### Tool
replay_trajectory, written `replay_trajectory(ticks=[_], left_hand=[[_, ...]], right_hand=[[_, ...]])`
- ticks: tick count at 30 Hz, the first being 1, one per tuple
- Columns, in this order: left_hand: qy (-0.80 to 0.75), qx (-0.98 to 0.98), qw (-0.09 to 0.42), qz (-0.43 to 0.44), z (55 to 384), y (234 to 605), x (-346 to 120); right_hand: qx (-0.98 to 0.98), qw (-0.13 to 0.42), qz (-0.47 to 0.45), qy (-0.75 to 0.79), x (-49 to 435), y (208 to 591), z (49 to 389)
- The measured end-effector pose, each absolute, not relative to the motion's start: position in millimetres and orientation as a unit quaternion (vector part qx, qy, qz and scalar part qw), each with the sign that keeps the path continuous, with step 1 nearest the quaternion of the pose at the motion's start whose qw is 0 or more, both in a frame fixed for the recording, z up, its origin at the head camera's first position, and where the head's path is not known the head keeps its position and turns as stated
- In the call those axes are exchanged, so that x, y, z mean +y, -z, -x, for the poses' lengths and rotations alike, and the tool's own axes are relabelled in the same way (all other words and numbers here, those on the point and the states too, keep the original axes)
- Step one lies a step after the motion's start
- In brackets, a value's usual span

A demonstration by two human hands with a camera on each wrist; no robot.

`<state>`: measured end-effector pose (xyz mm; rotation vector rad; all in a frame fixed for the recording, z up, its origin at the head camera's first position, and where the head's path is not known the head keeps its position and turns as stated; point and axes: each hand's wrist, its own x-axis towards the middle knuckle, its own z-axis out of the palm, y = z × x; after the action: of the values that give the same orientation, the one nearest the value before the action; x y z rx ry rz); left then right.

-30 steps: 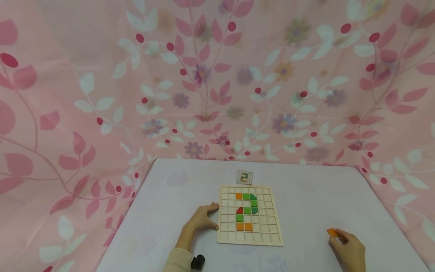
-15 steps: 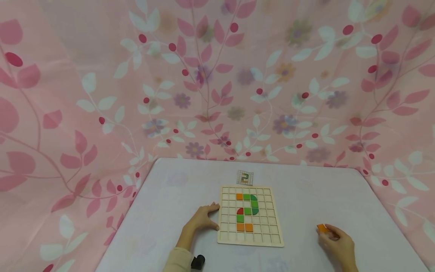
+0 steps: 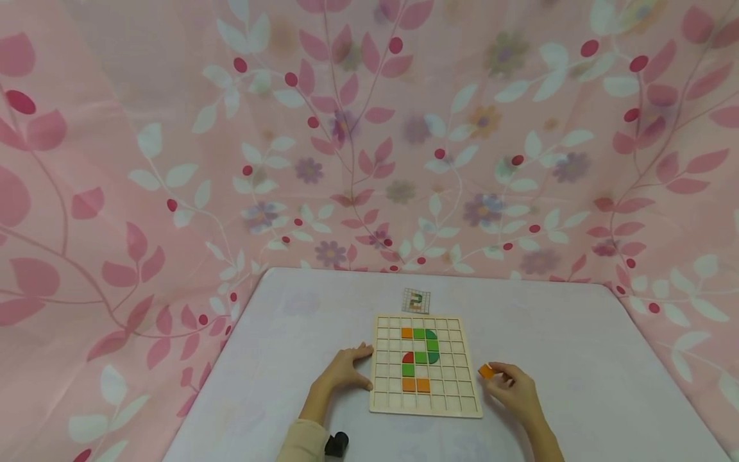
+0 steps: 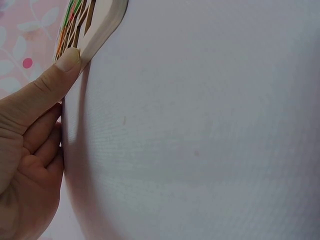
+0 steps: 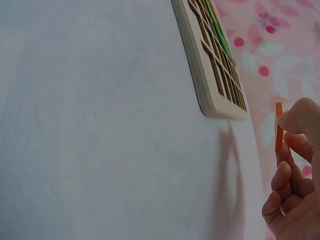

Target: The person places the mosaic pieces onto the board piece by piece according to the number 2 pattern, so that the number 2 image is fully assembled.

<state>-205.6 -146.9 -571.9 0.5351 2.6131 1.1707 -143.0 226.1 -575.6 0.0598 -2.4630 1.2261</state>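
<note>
Desk under pink floral cloth | left hand lying relaxed, thumb touching grid board | right hand pinching orange tile beside board's right edge

room: bare table at 3 o'clock of grid board | obstacles: small card at 12, left hand at 9

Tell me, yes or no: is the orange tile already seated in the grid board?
No, the right hand pinches the orange tile just right of the grid board.

Soft even light, faint shadows; head view bowed at edges, wrist views slightly blurred
</note>
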Motion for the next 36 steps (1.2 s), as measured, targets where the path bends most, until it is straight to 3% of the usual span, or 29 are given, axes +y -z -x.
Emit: replay_trajectory(ticks=[11, 20, 36], left_hand=[[-0.398, 0.892, 0.112, -0.184, 206, 573, -147], [-0.400, 0.891, 0.117, -0.179, 207, 574, -147], [-0.401, 0.891, 0.114, -0.181, 207, 574, -147]], right_hand=[[-0.872, 0.102, -0.103, -0.467, 172, 581, 154], [-0.904, 0.053, -0.149, -0.398, 155, 585, 155], [-0.884, 0.189, -0.234, -0.359, 140, 595, 156]])
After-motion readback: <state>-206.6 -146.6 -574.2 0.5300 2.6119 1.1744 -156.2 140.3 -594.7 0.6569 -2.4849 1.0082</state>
